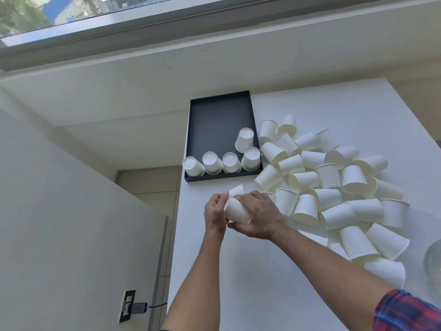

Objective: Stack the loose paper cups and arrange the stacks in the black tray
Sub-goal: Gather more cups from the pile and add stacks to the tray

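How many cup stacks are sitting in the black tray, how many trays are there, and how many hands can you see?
Cup stacks in the black tray: 5, the nearest row starting at
Black trays: 1
Hands: 2, left hand and right hand
Total: 8

white table (298,295), window (71,10), tiled floor (155,185)

Loose cups (329,185) right of tray (219,120) (touching)

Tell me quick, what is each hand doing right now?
Left hand: fingers curled around the paper cups, gripping them.
Right hand: also curled around the same cups, holding them from the other side.
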